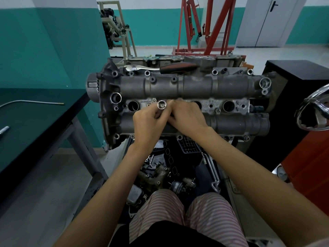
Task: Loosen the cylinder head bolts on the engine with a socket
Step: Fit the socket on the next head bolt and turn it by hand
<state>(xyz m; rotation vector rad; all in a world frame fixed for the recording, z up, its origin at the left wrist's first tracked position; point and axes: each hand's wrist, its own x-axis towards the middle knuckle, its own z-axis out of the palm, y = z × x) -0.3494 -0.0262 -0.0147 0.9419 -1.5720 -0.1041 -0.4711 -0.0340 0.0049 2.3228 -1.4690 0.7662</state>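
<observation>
I see the chrome socket (pixel 162 104) open-end up over the grey engine's (pixel 195 86) central valley, ratchet (pixel 160 67) lying behind.

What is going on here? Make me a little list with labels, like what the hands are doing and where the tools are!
Left hand: pinches a shiny socket, open end facing up
Right hand: fingers curled, meeting the left hand beside the socket
Engine: grey, straight ahead under both hands
Ratchet: lies untouched on the far side of the engine
Metal rod: on the dark table at the left
Loose parts: piled on the floor below the engine
Bolts: none being turned yet
</observation>
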